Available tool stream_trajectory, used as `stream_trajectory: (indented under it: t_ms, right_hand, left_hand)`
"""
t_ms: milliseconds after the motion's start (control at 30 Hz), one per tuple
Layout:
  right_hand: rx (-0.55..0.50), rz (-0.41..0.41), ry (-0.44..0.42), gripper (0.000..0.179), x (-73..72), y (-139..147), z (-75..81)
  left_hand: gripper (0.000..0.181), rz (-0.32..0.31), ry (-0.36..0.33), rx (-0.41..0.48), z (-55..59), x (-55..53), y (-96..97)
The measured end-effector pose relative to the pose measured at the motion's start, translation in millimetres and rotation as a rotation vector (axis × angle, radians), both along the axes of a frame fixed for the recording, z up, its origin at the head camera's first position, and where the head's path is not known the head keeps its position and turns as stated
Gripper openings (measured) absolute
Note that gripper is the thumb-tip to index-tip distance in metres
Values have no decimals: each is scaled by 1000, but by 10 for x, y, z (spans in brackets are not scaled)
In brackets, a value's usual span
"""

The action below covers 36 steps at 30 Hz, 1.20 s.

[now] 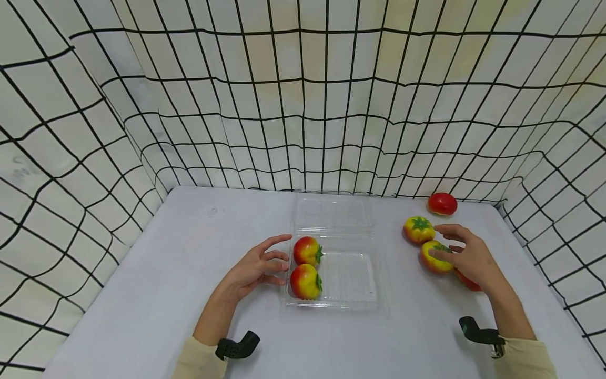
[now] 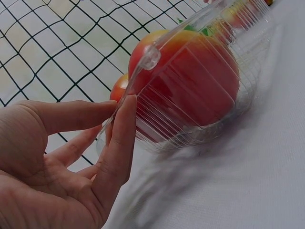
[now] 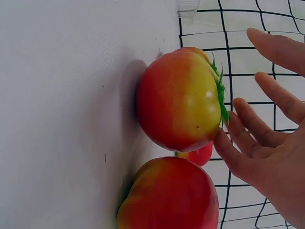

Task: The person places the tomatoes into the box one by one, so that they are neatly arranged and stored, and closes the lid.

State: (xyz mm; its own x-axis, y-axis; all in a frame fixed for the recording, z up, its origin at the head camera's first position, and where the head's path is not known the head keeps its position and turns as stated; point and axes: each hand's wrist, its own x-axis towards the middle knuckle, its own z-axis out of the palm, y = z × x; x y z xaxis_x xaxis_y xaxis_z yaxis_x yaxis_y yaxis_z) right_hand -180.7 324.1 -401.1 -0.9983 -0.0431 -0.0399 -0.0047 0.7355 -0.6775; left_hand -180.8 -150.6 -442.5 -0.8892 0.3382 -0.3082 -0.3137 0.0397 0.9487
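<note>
Left hand (image 1: 258, 267): thumb and fingertips pinch the left rim of the clear plastic clamshell container (image 1: 350, 276), which lies just right of that hand. Its base faces up, long axis running left to right; the lid (image 1: 333, 213) lies folded back on the far side. Two tomatoes sit in its left part, a far tomato (image 1: 305, 251) and a near tomato (image 1: 303, 283), green calyxes pointing right.

Right hand (image 1: 473, 258): released, fingers spread, grasping nothing. The yellow-red tomato (image 1: 432, 263) stands on the table (image 1: 407, 337) below thumb and fingers, stem axis roughly upright, calyx up (fingertip contact: cannot tell). Another yellow tomato (image 1: 416, 231) lies just beyond it.
</note>
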Motion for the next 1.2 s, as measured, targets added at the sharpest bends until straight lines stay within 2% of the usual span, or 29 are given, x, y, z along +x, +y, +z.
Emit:
stream_trajectory:
  t_ms: [533,800,1000,1200]
  right_hand:
    - [15,61,-30,75,23,24,-53]
    - [61,45,-56,79,34,71,-48]
    - [94,61,-37,75,39,96,-66]
    - [144,26,-89,76,31,121,-81]
  left_hand:
    - [69,4,-6,-4,-8,-3,1]
    - [69,3,0,-7,-14,-8,6]
    - [69,4,0,-3,-26,-6,-1]
    - [69,1,3,-6,-25,-5,-5]
